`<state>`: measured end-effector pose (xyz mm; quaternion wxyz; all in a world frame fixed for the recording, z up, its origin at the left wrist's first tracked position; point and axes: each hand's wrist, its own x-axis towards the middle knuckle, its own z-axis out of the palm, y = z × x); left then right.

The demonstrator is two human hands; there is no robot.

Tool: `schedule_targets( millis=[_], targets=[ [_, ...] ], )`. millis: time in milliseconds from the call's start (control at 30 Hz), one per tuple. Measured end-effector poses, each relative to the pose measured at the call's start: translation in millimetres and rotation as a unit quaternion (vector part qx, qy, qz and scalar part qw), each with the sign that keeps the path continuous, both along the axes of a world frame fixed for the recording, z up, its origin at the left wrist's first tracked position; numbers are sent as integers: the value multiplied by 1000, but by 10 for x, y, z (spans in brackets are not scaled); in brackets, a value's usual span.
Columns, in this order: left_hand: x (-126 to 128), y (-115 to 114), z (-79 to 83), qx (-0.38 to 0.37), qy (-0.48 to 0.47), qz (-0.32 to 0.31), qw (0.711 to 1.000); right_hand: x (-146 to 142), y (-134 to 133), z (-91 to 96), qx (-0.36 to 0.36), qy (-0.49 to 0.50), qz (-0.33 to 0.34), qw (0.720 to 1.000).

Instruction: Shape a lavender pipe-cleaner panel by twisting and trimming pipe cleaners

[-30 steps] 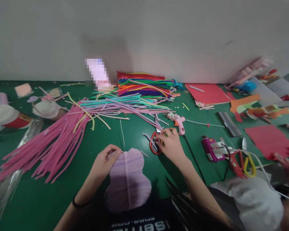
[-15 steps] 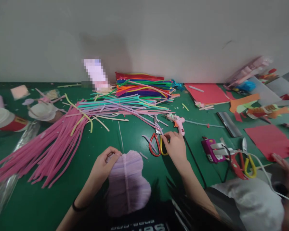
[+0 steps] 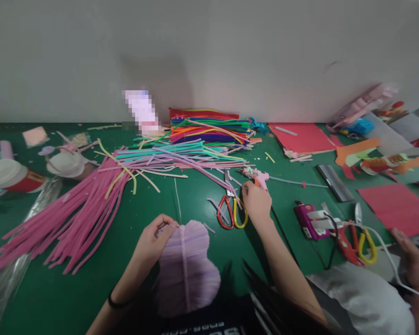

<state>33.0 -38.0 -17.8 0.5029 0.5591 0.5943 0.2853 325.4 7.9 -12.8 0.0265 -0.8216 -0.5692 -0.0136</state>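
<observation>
My left hand (image 3: 155, 240) pinches the top left edge of a lilac pleated paper shape (image 3: 187, 267) that lies on the green table (image 3: 91, 288) close to my body. My right hand (image 3: 256, 202) has reached forward onto the pink glue gun (image 3: 260, 177), with its fingers curled over the gun's handle. Just to the left of that hand lie red and yellow handled scissors (image 3: 232, 210). A black cord runs from the glue gun back along my right forearm.
A heap of pink pipe cleaners (image 3: 73, 214) spreads at the left, and mixed coloured pipe cleaners (image 3: 206, 128) are stacked by the wall. A purple glue gun (image 3: 309, 216), second scissors (image 3: 356, 235) and red paper sheets (image 3: 393, 204) lie right. Another person's hand (image 3: 414, 260) rests at the far right.
My right hand has left the scissors and moved forward and right to the pink glue gun. The left hand has kept its pinch on the lilac paper shape.
</observation>
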Motion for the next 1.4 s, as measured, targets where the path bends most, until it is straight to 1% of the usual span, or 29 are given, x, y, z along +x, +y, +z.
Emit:
schedule_targets(
  millis=[100, 200, 267, 333, 400, 467, 500, 567, 600, 667, 767, 833, 933, 1000, 1033, 1067, 1133, 1200, 1233, 1267, 1300, 1333, 1400],
  targets=[
    [7, 3, 12, -3, -3, 7, 1000, -9, -74, 79, 37, 14, -17, 999],
    [21, 9, 26, -11, -1, 12, 1000, 25, -191, 217, 129, 51, -23, 990],
    [31, 11, 26, -16, -3, 14, 1000, 58, -261, 311, 206, 94, -8, 974],
    [39, 11, 18, -21, -7, 16, 1000, 69, -321, 396, 271, 161, 9, 949],
    [42, 9, 7, -30, -12, 16, 999, 37, -378, 476, 297, 248, 17, 922],
    [41, 9, 5, -39, -21, 19, 999, -37, -442, 555, 271, 336, 45, 901],
    [40, 10, 9, -43, -30, 20, 998, -83, -478, 595, 239, 368, 71, 896],
    [44, 10, 30, -53, -54, 23, 997, -174, -555, 674, 172, 401, 134, 889],
    [51, 8, 45, -64, -68, 25, 995, -212, -594, 710, 142, 405, 162, 889],
    [77, -3, 79, -94, -97, 33, 990, -264, -668, 772, 104, 399, 196, 890],
    [137, -31, 129, -126, -140, 59, 980, -287, -748, 829, 81, 373, 221, 897],
    [170, -51, 151, -121, -148, 65, 979, -287, -778, 846, 74, 355, 232, 903],
    [182, -69, 163, -93, -112, 53, 988, -287, -798, 844, 69, 351, 230, 905],
    [164, -70, 160, -83, -86, 31, 992, -291, -802, 827, 75, 382, 214, 896],
    [151, -68, 156, -81, -78, 16, 994, -294, -802, 814, 79, 409, 203, 886],
    [138, -64, 152, -79, -72, 0, 994, -299, -799, 801, 84, 441, 192, 873],
    [117, -53, 141, -72, -59, -22, 995, -315, -784, 773, 87, 517, 168, 835],
    [110, -45, 133, -54, -47, -23, 997, -344, -755, 749, 86, 588, 148, 790],
    [113, -43, 129, -44, -44, -19, 998, -363, -735, 739, 88, 615, 138, 772],
    [119, -44, 128, -34, -43, -13, 998, -384, -712, 731, 93, 631, 127, 760],
    [128, -47, 127, -26, -44, -6, 999, -407, -688, 722, 102, 636, 117, 756],
    [136, -53, 127, -26, -48, 0, 999, -432, -664, 713, 117, 631, 107, 759],
    [148, -68, 129, -42, -63, 14, 997, -485, -621, 686, 153, 608, 91, 774]
  ],
)
